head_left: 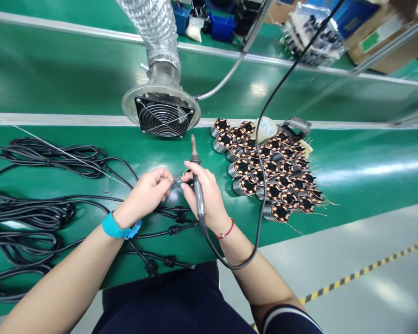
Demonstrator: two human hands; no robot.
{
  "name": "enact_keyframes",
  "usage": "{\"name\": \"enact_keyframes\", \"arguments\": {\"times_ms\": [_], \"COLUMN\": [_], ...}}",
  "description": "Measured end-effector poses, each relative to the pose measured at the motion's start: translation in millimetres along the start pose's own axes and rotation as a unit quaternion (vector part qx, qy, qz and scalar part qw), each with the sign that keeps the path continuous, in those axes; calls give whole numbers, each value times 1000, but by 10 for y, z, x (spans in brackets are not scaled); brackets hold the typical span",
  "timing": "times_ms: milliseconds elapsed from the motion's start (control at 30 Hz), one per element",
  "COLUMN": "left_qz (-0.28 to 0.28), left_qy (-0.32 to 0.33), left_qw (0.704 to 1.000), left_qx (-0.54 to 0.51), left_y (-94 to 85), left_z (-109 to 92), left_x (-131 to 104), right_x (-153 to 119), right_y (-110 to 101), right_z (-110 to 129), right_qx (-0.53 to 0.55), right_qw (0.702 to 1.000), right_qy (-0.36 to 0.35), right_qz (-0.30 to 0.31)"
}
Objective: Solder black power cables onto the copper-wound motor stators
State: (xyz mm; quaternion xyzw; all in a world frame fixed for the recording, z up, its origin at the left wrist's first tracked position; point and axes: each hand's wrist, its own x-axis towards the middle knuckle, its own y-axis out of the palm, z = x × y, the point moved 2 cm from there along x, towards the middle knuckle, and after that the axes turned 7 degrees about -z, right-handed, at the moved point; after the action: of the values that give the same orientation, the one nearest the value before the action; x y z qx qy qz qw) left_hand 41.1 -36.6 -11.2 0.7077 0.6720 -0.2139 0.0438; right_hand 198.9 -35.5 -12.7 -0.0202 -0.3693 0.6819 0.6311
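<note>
My right hand (209,197) is closed around the grey handle of a soldering iron (198,195). The iron's tip points up and away from me, towards the fan. A copper-wound motor stator (187,177) sits between my hands, mostly hidden by the right fingers and the iron. My left hand (153,188) pinches a thin wire (176,180) that reaches to the stator's left side. Just below my hands, black cable ends (174,229) with dark strain-relief fittings lie on the green bench. Exactly where the wire meets the stator cannot be made out.
Rows of motor stators (273,171) with loose wire ends stand at the right. Coiled black cables (28,208) cover the left side. A fume extractor fan (164,118) hangs in front of me. The iron's black cord (259,185) loops over my right forearm. Bins (221,25) sit behind.
</note>
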Motion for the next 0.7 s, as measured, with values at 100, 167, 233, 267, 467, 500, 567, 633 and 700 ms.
{"name": "enact_keyframes", "arguments": {"times_ms": [100,167,233,267,467,500,567,633,700], "left_qz": [-10,-25,-40,-45,-47,-48,-44,-29,-22], "left_qy": [4,16,53,87,265,277,305,327,325], "left_qw": [1000,1000,998,994,950,945,933,923,922], "left_qx": [-15,-12,15,38,159,169,185,200,209], "left_y": [-17,-38,-60,-68,-64,-63,-62,-62,-67], "left_z": [-12,-22,-50,-73,-176,-175,-169,-163,-159], "left_x": [-10,-26,-55,-73,-159,-162,-166,-171,-174], "right_x": [21,16,-3,-16,-79,-85,-89,-85,-77], "right_y": [24,38,58,68,113,115,114,108,100], "right_z": [19,-3,-41,-61,-152,-158,-160,-151,-136], "right_qx": [6,34,75,96,178,182,188,191,194], "right_qw": [1000,999,997,995,983,982,981,981,980], "right_qy": [-17,-9,5,12,39,42,43,40,34], "right_qz": [9,6,9,8,-6,-7,-12,-16,-20]}}
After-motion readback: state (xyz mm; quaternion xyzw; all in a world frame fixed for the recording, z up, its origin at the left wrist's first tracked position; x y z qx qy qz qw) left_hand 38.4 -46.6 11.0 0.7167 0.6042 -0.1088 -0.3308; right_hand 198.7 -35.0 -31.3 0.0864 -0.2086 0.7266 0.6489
